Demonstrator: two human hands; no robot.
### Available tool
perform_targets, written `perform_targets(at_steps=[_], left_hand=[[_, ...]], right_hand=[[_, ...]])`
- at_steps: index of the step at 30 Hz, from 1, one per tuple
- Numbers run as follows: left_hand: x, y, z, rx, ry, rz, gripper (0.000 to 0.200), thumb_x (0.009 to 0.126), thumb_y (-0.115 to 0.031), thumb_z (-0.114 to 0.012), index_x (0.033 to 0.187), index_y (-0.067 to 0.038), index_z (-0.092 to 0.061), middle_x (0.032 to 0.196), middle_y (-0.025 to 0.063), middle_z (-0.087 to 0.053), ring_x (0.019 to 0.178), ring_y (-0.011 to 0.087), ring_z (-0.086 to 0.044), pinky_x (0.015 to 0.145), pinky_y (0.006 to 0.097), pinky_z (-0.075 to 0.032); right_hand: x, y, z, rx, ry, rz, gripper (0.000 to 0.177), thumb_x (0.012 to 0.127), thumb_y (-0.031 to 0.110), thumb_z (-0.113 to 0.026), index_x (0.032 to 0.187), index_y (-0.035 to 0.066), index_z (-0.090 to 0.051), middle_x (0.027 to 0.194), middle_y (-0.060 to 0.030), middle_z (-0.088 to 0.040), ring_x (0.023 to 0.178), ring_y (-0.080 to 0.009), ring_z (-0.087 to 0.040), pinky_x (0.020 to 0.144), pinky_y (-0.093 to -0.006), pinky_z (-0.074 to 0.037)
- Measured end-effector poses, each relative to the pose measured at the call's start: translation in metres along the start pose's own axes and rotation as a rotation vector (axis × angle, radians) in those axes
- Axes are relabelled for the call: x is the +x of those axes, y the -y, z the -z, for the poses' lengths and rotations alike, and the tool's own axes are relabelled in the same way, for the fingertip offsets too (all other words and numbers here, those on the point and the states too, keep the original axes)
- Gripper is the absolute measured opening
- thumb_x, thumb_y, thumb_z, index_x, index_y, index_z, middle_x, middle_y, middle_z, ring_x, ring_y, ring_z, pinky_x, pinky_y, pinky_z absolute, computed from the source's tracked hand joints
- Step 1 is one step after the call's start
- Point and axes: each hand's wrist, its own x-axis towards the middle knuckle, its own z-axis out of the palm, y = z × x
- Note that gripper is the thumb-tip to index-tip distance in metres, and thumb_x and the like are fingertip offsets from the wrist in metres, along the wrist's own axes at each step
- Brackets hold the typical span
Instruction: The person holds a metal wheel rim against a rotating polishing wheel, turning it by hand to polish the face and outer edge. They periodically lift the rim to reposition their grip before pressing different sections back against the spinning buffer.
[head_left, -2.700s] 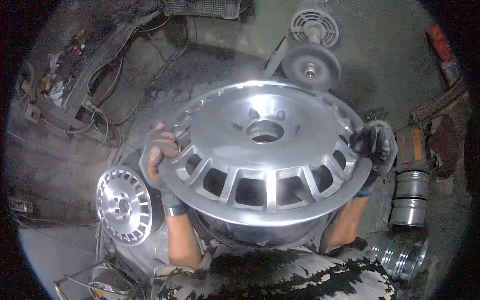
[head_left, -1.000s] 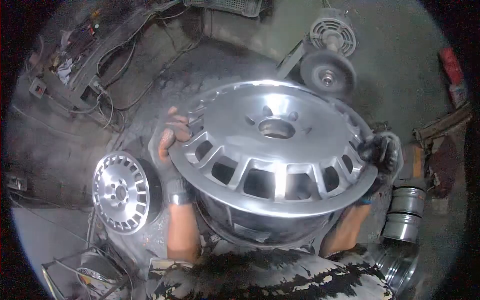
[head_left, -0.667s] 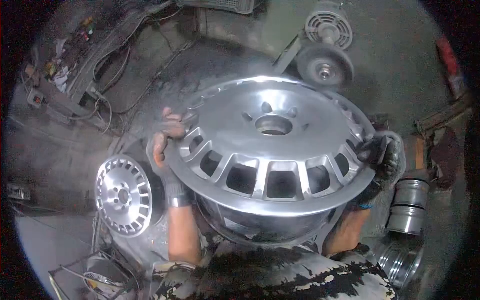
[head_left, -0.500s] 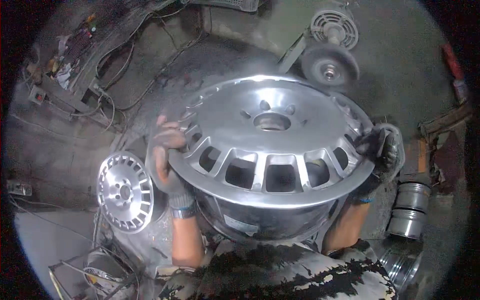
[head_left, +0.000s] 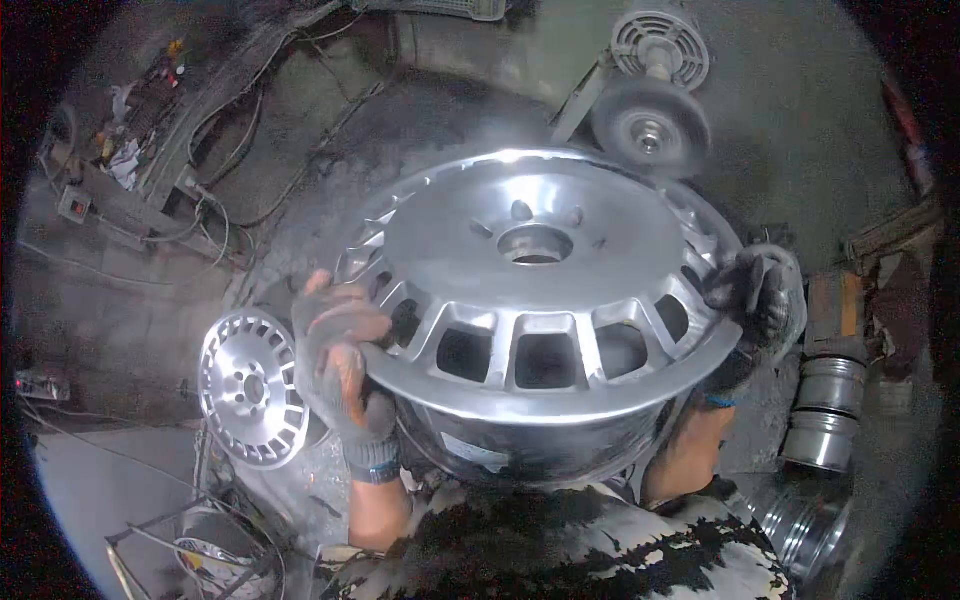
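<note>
Forearms reached up and forward on either side of the black-and-white patterned clothing [head_left: 560, 545], nearest to us. We saw the left hand [head_left: 345, 345], gloved, bent at the wrist, fingers curled over the outer edge of the large wheel rim [head_left: 540, 320]. We saw the right hand [head_left: 762, 300], in a darker-looking glove, gripping the opposite edge, thumb side hard to make out. Neither hand was spread flat; both were clamped around the rim's lip. The large wheel rim was in front of the torso, slotted face up and slightly tilted, between the hands.

Left of it we noted a smaller-looking slotted rim [head_left: 253, 390], leaning, face visible, on a dusty grey surface. At right we saw two shiny rim barrels [head_left: 822, 412] end to end, another [head_left: 800, 520] lower down. Beyond the large wheel rim was a round buffing disc [head_left: 650, 135], edge blurred, on a motor [head_left: 660, 50]; we couldn't tell if they touched. Farther off: loose cables [head_left: 225, 225], greenish floor, a grey crate [head_left: 450, 8].
</note>
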Motion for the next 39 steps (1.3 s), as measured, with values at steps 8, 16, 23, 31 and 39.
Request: perform_targets(at_steps=[8,16,23,31,39], left_hand=[[-0.004,-0.036,0.014,-0.138,0.144,0.122,0.04,0.089,-0.04,-0.063,0.081,-0.002,-0.072,0.086,0.0104,-0.065,0.097,0.0295,-0.061,0.109,0.0492,-0.042],[-0.004,-0.043,0.009,-0.044,0.094,0.178,0.038,0.091,-0.036,-0.065,0.083,0.0,-0.072,0.09,0.0124,-0.067,0.1,0.0284,-0.062,0.105,0.0459,-0.045],[-0.011,-0.034,-0.004,-0.144,-0.053,0.282,0.037,0.093,-0.032,-0.069,0.086,0.005,-0.071,0.091,0.0126,-0.07,0.097,0.0271,-0.064,0.103,0.0424,-0.046],[-0.01,-0.022,0.006,0.032,0.028,0.048,0.031,0.094,-0.024,-0.067,0.102,0.006,-0.072,0.097,0.0132,-0.071,0.097,0.0254,-0.066,0.1,0.0392,-0.049],[-0.007,-0.012,-0.006,-0.143,-0.085,0.096,0.032,0.091,-0.026,-0.059,0.079,0.001,-0.071,0.089,0.0148,-0.069,0.105,0.0319,-0.062,0.104,0.0494,-0.044]], right_hand=[[-0.021,0.032,0.023,-0.024,-0.07,-0.034,0.05,0.107,0.042,-0.055,0.104,-0.006,-0.065,0.076,-0.0126,-0.067,0.062,-0.0175,-0.063,0.064,-0.0297,-0.052],[-0.015,0.015,0.016,-0.017,-0.101,-0.032,0.054,0.106,0.045,-0.055,0.104,-0.008,-0.065,0.078,-0.0123,-0.067,0.06,-0.0149,-0.063,0.057,-0.0267,-0.051],[0.022,-0.026,0.001,0.09,-0.106,0.103,0.032,0.106,0.028,-0.051,0.104,-0.001,-0.064,0.084,-0.0118,-0.068,0.073,-0.0182,-0.065,0.064,-0.0284,-0.056],[0.06,-0.109,-0.016,0.713,0.18,-0.36,0.028,0.106,0.024,-0.052,0.11,-0.001,-0.064,0.091,-0.0146,-0.07,0.079,-0.0219,-0.067,0.069,-0.0315,-0.058],[0.047,-0.089,0.016,0.61,0.213,-0.323,0.029,0.107,0.021,-0.052,0.119,-0.003,-0.064,0.1,-0.0181,-0.073,0.085,-0.0263,-0.071,0.074,-0.0352,-0.061]])
